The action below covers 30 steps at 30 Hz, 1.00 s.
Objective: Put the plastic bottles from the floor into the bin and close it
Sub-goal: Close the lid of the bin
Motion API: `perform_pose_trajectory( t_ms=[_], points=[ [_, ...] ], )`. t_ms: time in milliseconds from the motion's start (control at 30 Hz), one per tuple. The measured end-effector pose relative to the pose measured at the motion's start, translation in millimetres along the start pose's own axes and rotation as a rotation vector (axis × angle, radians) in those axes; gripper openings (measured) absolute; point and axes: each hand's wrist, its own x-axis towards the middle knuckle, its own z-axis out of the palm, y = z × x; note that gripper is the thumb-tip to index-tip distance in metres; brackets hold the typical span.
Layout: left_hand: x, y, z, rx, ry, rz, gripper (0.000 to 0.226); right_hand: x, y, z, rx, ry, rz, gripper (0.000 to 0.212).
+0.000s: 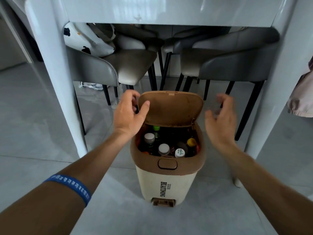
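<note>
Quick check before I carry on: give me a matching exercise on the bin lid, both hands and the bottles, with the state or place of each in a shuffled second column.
Column one:
1. lid
2. left hand
3. right hand
4. bottles

Column two:
A. open in the air beside the lid, touching nothing
B. standing inside the bin, caps up
C. raised on its hinge, bin still open
D. grip on the lid's edge, thumb on its inner face

Pairs: 1-C, 2-D, 3-A, 4-B
</note>
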Motion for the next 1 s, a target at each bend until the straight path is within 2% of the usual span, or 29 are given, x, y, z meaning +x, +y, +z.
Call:
perform_pose_trajectory(
  t_ms=[33, 100, 167, 333, 433, 633, 767, 1000],
  points=[
    [4, 2, -1, -0.009, -0.020, 0.005, 0.047, 5, -9, -3, 0.007, -0.018, -0.050, 0.054],
    [9, 4, -3, -0.031, -0.167, -0.010, 0.068, 9, -28, -1, -0.102, -0.125, -0.156, 0.061],
    [7, 6, -7, -0.020, -0.301, -0.018, 0.075, 3, -40, 4, -0.220, -0.181, -0.226, 0.060],
    [-8, 4, -29, 0.090, -0.328, 0.183, 0.060, -33, -36, 2, -0.278, -0.180, -0.271, 0.042],
    [-26, -3, -35, 0.188, -0.420, 0.354, 0.045, -60, -19, -1, -0.375, -0.217, -0.370, 0.036],
    [-71, -25, -31, 0.411, -0.589, 0.632, 0.049, -99, 4, 1, -0.453, -0.364, -0.525, 0.031],
    [-82, -32, -35, 0.400, -0.571, 0.657, 0.052, -107, 3, 5, -0.464, -0.384, -0.547, 0.035],
    [-94, -28, -26, 0.324, -0.512, 0.571, 0.044, -114, 10, 7, -0.499, -0.398, -0.576, 0.037]
  ],
)
